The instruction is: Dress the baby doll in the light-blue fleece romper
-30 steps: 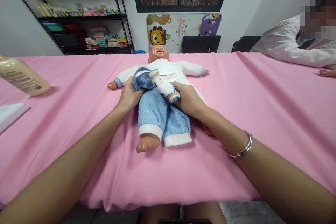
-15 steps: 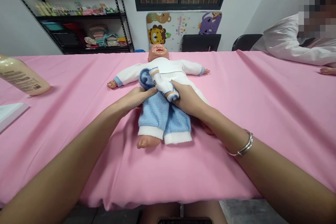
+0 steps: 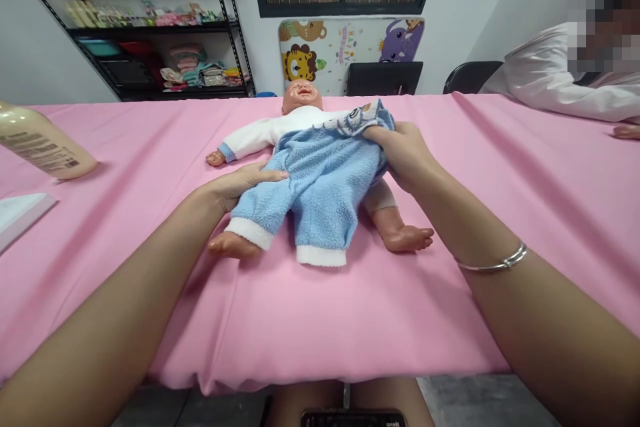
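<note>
A baby doll in a white top with blue cuffs lies on its back, head away from me. Fluffy blue pants with white cuffs lie over its lower body. One doll leg passes through the left pant leg, the foot showing at the cuff. The other pant leg lies flat, while the doll's bare right-side foot rests outside it. My left hand is closed around the covered leg, thumb on top. My right hand pinches the patterned waistband at its right end and holds it raised.
A pink cloth covers the table. A lotion bottle and a white box-like object stand at the left. A person's white sleeve rests at the right edge. Shelves and a black chair are behind.
My right hand has pulled the waistband up and right, unfolding the pants across the doll. My left hand has shifted left and down with the covered leg. The doll's other foot now shows.
</note>
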The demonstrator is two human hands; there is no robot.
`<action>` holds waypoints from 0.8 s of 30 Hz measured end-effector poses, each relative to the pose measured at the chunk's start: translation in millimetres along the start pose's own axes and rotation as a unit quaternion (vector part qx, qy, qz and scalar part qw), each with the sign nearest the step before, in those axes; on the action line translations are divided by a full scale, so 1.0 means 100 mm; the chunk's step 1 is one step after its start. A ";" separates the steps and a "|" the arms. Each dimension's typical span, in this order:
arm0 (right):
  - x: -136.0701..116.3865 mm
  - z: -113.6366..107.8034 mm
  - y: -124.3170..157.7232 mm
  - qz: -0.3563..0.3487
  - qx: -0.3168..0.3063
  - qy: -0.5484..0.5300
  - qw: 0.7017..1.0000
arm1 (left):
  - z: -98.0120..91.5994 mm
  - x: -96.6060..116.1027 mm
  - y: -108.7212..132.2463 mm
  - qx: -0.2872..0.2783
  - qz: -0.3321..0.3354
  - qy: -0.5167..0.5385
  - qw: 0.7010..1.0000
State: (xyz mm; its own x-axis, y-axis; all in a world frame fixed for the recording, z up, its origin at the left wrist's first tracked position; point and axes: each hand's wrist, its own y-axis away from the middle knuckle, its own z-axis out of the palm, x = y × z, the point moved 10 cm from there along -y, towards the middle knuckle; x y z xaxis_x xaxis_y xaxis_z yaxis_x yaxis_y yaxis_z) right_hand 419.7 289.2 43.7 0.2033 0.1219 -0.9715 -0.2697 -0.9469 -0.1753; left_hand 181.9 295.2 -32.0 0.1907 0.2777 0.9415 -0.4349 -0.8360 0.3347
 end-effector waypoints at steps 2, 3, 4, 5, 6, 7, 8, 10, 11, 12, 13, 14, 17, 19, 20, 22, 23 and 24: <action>0.11 -0.05 -0.02 0.046 0.012 -0.066 0.997 | -0.06 -0.01 0.00 -0.005 -0.002 -0.033 0.999; 0.14 -0.06 -0.04 0.051 0.012 -0.086 0.995 | -0.07 0.01 0.00 -0.010 0.009 -0.052 0.999; 0.17 -0.06 -0.05 0.051 0.009 -0.100 0.994 | -0.07 0.04 0.00 -0.018 0.021 -0.074 0.997; 0.18 -0.06 -0.07 0.046 0.005 -0.109 0.993 | -0.06 0.06 0.00 -0.025 0.031 -0.100 0.994; 0.19 -0.06 -0.09 0.040 0.001 -0.114 0.993 | -0.05 0.07 0.00 -0.032 0.036 -0.131 0.990; 0.19 -0.05 -0.11 0.031 -0.003 -0.116 0.993 | -0.04 0.09 0.00 -0.030 0.042 -0.165 0.985; 0.18 -0.03 -0.12 0.021 -0.009 -0.114 0.993 | -0.07 0.12 -0.01 0.000 0.050 -0.201 0.978; 0.10 0.03 -0.10 -0.002 -0.029 -0.099 0.995 | -0.22 0.32 0.06 0.144 0.107 -0.274 0.945; 0.04 0.07 -0.06 -0.018 -0.046 -0.089 0.995 | -0.28 0.49 0.16 0.234 0.163 -0.309 0.907; -0.05 0.14 0.01 -0.039 -0.072 -0.077 0.994 | -0.27 0.67 0.32 0.311 0.233 -0.340 0.856; -0.17 0.23 0.10 -0.066 -0.106 -0.064 0.990 | -0.17 0.83 0.48 0.357 0.310 -0.369 0.800; -0.29 0.33 0.22 -0.095 -0.147 -0.051 0.983 | 0.01 0.95 0.63 0.365 0.389 -0.399 0.746; -0.59 0.61 0.60 -0.161 -0.284 -0.039 0.944 | 0.58 1.08 0.92 0.296 0.545 -0.476 0.624; -0.65 0.67 0.70 -0.168 -0.319 -0.055 0.931 | 0.77 1.07 1.05 0.286 0.592 -0.499 0.565; -0.62 0.64 0.66 -0.164 -0.299 -0.047 0.939 | 0.80 1.07 1.09 0.290 0.602 -0.504 0.547; -0.47 0.45 0.45 -0.158 -0.182 0.034 0.970 | 0.82 1.05 1.08 0.287 0.602 -0.511 0.543; -0.36 0.34 0.34 -0.150 -0.114 0.105 0.976 | 0.82 1.04 1.04 0.273 0.592 -0.514 0.557; -0.24 0.25 0.25 -0.134 -0.065 0.182 0.972 | 0.82 1.02 0.97 0.252 0.576 -0.518 0.580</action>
State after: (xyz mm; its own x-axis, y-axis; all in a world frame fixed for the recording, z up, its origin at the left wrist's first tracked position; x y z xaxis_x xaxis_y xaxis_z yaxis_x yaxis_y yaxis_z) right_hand 384.6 270.3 58.2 0.5764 0.2782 -0.7684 -0.0453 -0.9280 -0.3699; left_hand 230.7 203.4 93.2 0.5688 -0.8179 -0.0865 -0.5369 -0.2896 -0.7923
